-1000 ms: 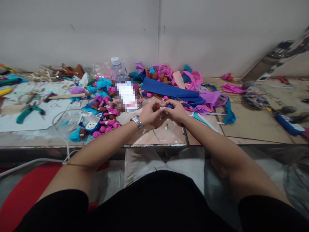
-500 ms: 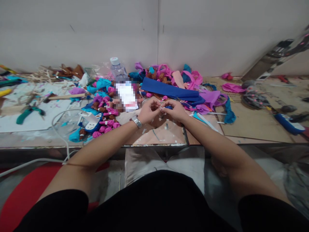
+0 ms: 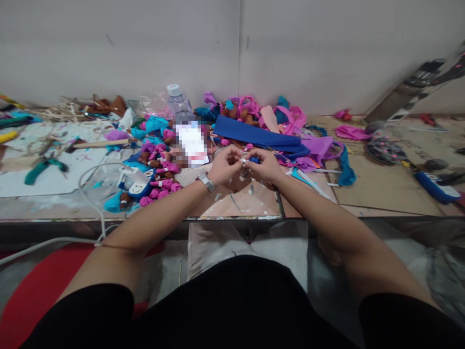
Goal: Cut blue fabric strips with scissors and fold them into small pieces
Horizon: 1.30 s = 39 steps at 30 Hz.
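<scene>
My left hand [image 3: 225, 167] and my right hand [image 3: 266, 166] meet above the front edge of the bench, fingertips pinched close together. A small dark blue bundle [image 3: 255, 159], apparently cloth, shows in the fingers of my right hand. At its end a small white strip [image 3: 244, 161] lies between both sets of fingertips, and my left hand is closed on it. Fingers hide most of the detail. Just beyond my hands, a folded dark blue cloth [image 3: 256, 134] stretches over a heap of coloured scraps.
Tied pink bundles [image 3: 165, 185] and a blue-and-white power strip [image 3: 141, 186] lie left of my hands. A phone [image 3: 192, 143] rests by a plastic bottle [image 3: 178, 103]. Farther left are green-handled pliers [image 3: 38, 170] and a hammer [image 3: 100, 144]. Cardboard [image 3: 374, 189] covers the right side.
My hands stay in nearly the same place. The fingers have shifted slightly, and the blue bundle and white strip show more clearly. The view has moved a little.
</scene>
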Tool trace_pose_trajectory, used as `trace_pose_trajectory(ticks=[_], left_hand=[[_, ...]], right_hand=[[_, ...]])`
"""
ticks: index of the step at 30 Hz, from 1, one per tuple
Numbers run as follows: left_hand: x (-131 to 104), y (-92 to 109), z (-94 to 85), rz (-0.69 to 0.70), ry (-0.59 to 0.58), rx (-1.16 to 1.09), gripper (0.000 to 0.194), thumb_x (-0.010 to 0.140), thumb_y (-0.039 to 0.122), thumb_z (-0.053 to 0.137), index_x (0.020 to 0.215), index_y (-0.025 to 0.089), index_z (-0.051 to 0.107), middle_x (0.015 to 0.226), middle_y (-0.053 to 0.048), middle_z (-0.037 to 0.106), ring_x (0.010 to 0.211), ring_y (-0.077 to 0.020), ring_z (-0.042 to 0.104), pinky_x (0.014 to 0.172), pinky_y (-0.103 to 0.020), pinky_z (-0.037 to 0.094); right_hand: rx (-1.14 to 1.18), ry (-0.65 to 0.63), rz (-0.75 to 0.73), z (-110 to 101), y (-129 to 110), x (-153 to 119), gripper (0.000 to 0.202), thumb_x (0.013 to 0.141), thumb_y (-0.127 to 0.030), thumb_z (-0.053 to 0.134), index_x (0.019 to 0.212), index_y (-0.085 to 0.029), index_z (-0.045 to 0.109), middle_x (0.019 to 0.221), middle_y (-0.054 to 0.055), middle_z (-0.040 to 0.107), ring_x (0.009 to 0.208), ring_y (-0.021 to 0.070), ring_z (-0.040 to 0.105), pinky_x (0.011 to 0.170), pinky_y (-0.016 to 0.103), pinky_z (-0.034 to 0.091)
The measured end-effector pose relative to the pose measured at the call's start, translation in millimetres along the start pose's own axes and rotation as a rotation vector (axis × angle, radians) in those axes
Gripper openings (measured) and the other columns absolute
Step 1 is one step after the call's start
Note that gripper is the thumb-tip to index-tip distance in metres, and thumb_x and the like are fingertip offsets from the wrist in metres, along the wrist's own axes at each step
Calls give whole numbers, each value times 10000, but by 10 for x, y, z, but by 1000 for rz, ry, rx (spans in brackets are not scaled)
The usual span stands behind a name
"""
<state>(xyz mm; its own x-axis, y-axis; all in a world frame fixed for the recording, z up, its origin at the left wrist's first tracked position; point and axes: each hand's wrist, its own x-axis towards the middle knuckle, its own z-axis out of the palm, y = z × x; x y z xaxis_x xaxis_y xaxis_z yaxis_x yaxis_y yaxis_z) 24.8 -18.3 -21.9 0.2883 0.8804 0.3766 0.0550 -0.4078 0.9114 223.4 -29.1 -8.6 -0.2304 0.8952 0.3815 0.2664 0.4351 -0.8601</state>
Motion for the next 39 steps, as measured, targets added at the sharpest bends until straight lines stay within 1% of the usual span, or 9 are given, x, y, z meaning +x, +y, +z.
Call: trace_pose_trajectory(ticks=[6,12,16,20,27,32,34,36,39], left_hand=[[-9,-3,-3,-13,29,-26,355,807,456,818,953,178,652,858,-37,713,756,-159,683,737,-316,577],[1,16,-10,46,24,-2,335,839,444,805,969,187,634,828,-18,687,717,-140,648,700,-293,542],[-3,27,-10,89,33,48,296,875,430,772,957,192,617,804,-10,652,693,-128,603,665,-273,497],[-16,21,-7,106,35,116,289,912,457,736,949,209,592,769,1,605,685,-137,560,655,-276,470],[-39,31,6,161,3,146,207,961,408,686,993,226,593,872,-30,648,780,-174,610,723,-312,501],[-31,50,-10,165,20,201,238,962,437,683,989,219,593,879,-28,645,796,-168,611,755,-313,510],[-17,135,-39,210,17,234,255,960,444,690,1010,210,604,929,-43,657,834,-172,630,788,-325,525],[-8,326,-72,296,38,246,263,981,458,667,1043,205,630,1003,-69,663,903,-190,649,825,-349,545],[-43,830,-118,482,137,198,259,1019,470,610,1058,220,669,1054,-75,655,1001,-210,661,895,-389,559]], right_hand=[[-60,-20,-64,-21,-26,-15,231,808,-411,764,890,-197,734,900,41,763,863,229,687,860,363,527],[59,-29,3,8,64,5,338,818,-462,786,1025,-197,749,966,47,783,864,225,710,830,360,567],[103,-13,28,24,118,17,283,830,-449,784,948,-193,761,864,39,782,792,215,715,791,355,575],[108,33,32,52,130,22,239,802,-410,798,894,-193,758,876,41,788,808,210,718,811,353,578],[219,6,141,88,122,27,306,743,-469,830,873,-203,753,823,26,773,745,200,701,751,346,590],[186,19,104,79,113,26,318,760,-495,823,850,-202,737,817,25,754,749,193,684,749,329,570],[147,25,79,67,120,30,346,773,-529,819,850,-203,735,838,29,750,760,189,674,747,320,556],[119,30,76,53,130,30,375,784,-566,813,848,-206,732,822,25,736,736,182,656,732,315,541],[109,23,112,38,137,9,390,793,-586,811,853,-211,723,765,12,704,664,171,618,670,311,520]])
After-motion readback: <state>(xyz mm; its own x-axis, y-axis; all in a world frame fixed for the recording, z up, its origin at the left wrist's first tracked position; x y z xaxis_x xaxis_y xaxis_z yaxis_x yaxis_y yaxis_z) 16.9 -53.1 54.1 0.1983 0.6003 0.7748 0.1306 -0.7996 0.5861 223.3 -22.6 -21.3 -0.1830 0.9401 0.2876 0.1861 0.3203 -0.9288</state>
